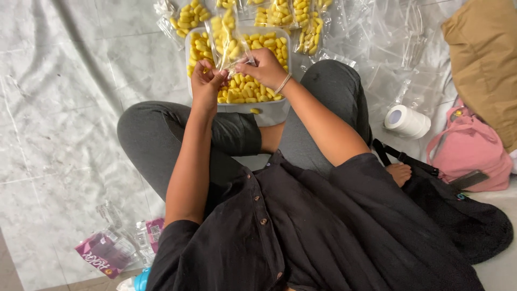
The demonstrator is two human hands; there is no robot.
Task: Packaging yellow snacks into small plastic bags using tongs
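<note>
Over the clear tub point(272, 110) of yellow pieces on the marble floor point(59, 108), both hands are pinching the same small clear bag point(229, 37) full of those pieces. Left hand point(207, 81) grips one side, right hand point(265, 67) the other. More filled bags point(274, 13) lie just past the tub, and a white tape roll point(407, 121) sits off right beside a pink bag point(471, 148).

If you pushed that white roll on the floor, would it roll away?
Probably, but not as it stands. The white roll seems to rest on a flat end, hollow core facing up, so a push would likely slide it over the smooth marble floor. Tipped onto its round side, it could roll. It looks light for its size.
</note>
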